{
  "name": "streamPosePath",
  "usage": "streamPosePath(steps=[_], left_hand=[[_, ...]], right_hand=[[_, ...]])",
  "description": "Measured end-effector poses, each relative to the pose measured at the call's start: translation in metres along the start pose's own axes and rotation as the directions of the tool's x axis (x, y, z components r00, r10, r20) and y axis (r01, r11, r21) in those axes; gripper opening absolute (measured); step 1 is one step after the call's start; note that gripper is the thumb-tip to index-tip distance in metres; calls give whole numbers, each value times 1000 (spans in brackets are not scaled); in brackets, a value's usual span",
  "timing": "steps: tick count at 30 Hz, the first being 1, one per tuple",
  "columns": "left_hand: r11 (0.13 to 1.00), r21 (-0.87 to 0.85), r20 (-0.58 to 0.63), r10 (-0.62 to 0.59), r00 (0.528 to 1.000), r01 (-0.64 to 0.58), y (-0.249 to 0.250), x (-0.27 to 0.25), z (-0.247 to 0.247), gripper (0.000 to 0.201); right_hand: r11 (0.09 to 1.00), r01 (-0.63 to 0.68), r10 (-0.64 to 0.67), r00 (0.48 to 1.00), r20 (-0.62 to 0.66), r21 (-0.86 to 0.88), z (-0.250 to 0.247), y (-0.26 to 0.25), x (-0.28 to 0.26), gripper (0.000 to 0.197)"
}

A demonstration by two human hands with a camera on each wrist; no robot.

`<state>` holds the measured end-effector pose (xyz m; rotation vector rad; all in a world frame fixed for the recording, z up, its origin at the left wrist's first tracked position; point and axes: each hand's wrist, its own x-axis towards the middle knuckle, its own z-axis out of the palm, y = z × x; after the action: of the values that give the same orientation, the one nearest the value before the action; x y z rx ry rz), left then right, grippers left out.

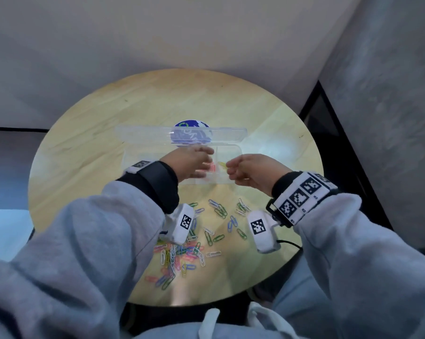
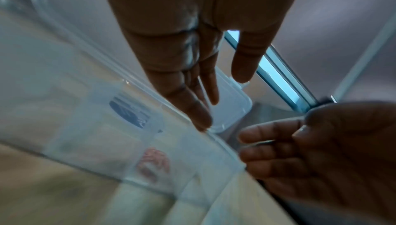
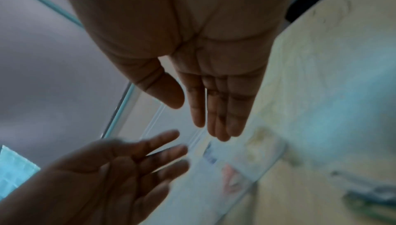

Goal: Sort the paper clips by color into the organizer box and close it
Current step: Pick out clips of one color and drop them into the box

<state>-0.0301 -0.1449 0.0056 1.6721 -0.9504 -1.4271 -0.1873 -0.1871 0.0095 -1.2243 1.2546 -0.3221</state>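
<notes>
A clear organizer box (image 1: 234,155) lies at the middle of the round wooden table (image 1: 89,143), its lid (image 1: 145,135) standing open behind it. Red clips (image 1: 211,167) and yellow clips (image 1: 222,164) lie in neighbouring compartments. My left hand (image 1: 194,165) hovers over the box with straight fingers and holds nothing; it shows closer in the left wrist view (image 2: 188,93). My right hand (image 1: 245,170) is beside it over the box's right part, palm bare, fingers straight (image 3: 214,106). Loose mixed-colour clips (image 1: 182,253) lie scattered near the table's front edge.
A round blue label (image 1: 190,133) shows through the lid. A black cable (image 1: 289,243) runs off the table's right front edge. Grey walls close in behind and to the right. Bare wood lies left of the box.
</notes>
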Motion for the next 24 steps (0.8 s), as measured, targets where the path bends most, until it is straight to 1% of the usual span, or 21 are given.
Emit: streamPosePath(steps=[1,2,3,5,6,7,9,11,13,17,21,24], left_hand=[[990,141,4,4,1000,-5,-3,-4,3,25],[953,303,13,21,1000,-24,-8,-8,5,26],[885,463,37,41,998,-54,-14,-12,8,27],[675,732,87,42,995,-92,-25,-19,14,30],[573,814,98,30,995,-98,-29,-21,18,31],[495,863,102,24,995,-100,-33,-22,21,33],[399,911,105,17,994,-103,-38,-20,25,37],[326,939,110,13,994,-109,-43,-16,28,40],[271,955,124,9,992,-122,-47,-11,30,41],[209,963,169,13,985,-168,-50,-3,35,38],[187,963,192,28,981,-194,-52,7,38,31],[188,962,194,39,980,-198,-55,14,39,22]], right_hand=[[995,-2,0,1000,-26,-104,-7,7,-3,19],[974,-12,-1,999,-54,-224,-13,14,-6,18],[939,-26,0,997,-76,-343,-19,21,-9,21],[854,-62,13,995,-97,-516,-26,35,-15,26],[813,-74,22,995,-97,-577,-28,41,-17,27],[773,-85,32,995,-95,-629,-27,46,-19,27],[709,-92,39,995,-91,-699,-24,55,-21,27],[682,-104,47,994,-98,-724,-21,59,-20,30],[664,-110,47,993,-107,-740,-17,61,-17,26],[605,-99,15,993,-113,-790,-13,65,-8,19],[578,-66,-11,996,-89,-814,-15,71,1,13],[562,-33,-20,998,-53,-826,-18,73,4,9]])
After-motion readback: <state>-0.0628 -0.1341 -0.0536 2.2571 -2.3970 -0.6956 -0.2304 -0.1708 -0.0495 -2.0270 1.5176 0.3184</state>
